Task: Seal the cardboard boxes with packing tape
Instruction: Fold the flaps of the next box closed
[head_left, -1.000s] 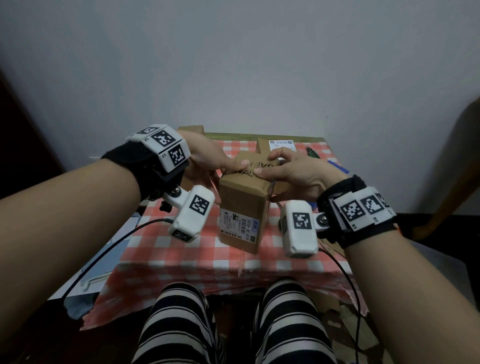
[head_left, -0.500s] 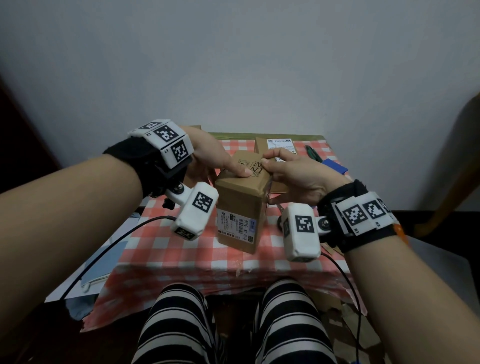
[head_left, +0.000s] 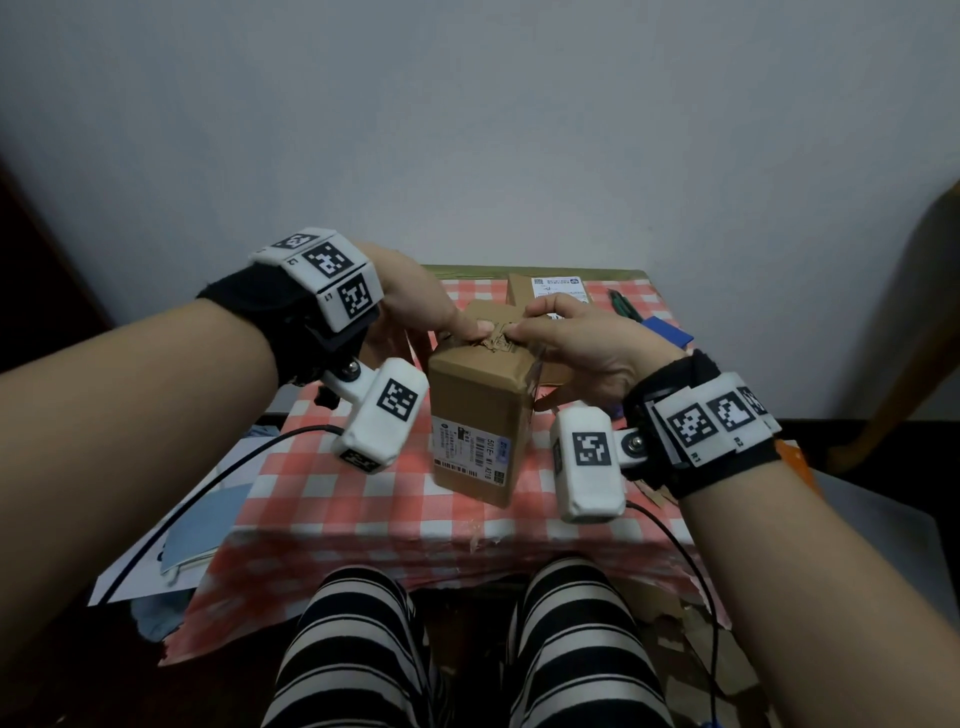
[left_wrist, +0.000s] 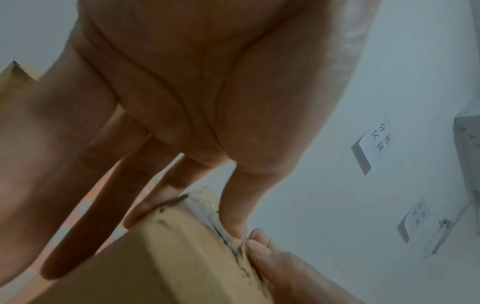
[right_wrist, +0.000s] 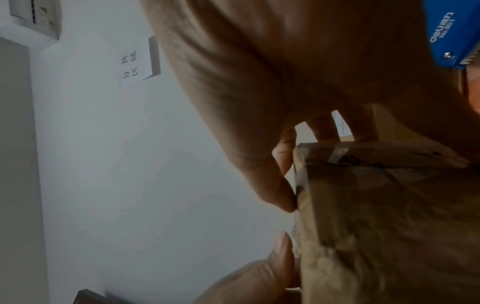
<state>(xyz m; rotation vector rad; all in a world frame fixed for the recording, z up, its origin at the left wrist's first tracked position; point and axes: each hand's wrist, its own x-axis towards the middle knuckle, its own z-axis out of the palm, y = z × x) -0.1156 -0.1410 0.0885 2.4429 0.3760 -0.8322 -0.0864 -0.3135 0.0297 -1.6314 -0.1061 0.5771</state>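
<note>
A small brown cardboard box (head_left: 478, 410) with a white barcode label stands upright over the near part of the table, slightly tilted. Wrinkled tape crosses its top. My left hand (head_left: 441, 317) grips the top left, thumb pressing on the taped seam, fingers down the far side. My right hand (head_left: 556, 332) grips the top right, its thumb tip almost meeting the left thumb. The left wrist view shows the left thumb (left_wrist: 233, 205) on the box (left_wrist: 161, 257) edge. In the right wrist view the right hand (right_wrist: 259, 144) wraps around the box (right_wrist: 389, 226).
A red checked cloth (head_left: 322, 483) covers the small table. Behind the held box lies a second labelled box (head_left: 550, 286). A blue tape dispenser (head_left: 667, 332) and a green pen-like tool (head_left: 621, 306) lie at the back right. Papers (head_left: 197, 535) lie lower left.
Both hands and the box have shifted a little up and away. The thumbs have stayed pressed on the taped top, sliding slightly along it.
</note>
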